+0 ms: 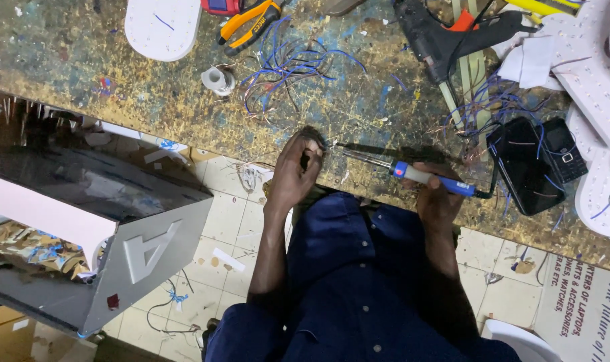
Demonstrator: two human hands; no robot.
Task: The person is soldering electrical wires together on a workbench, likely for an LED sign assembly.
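**Soldering iron at bench edge, both hands engaged**

Soldering iron point(412, 173): blue handle with pale grey collar, thin metal shaft and tip pointing towards the left hand; dark cord trailing from the rear of the handle. Lying low across the near edge of the workbench point(117, 80), gripped at the blue handle by the right hand point(439, 198), fingers wrapped round it.

Left hand point(295, 171): fingers pinched narrow at the bench edge on something small and dark, too small to identify; iron tip just beside the fingertips.

Workbench: worn, paint-flecked top, mottled brown, yellow and blue.

On bench, well apart from the hands:
- tangle of blue and purple wires point(291, 67), loose
- small white roll point(217, 79), just beside the wires
- orange-and-black pliers point(251, 25), at far edge
- black glue gun point(446, 37), with pale sticks point(452, 104) beneath
- white oval panel point(162, 25)
- white perforated letter forms point(596, 94), stacked at right
- large black phone point(523, 171) and small keypad phone point(564, 151), side by side, strands of wire over them

No containers in view

Below bench: tiled floor point(231, 228), grey sign face with raised white letter point(150, 251), printed white board point(583, 305) at right; dark blue buttoned garment point(358, 295) on the person
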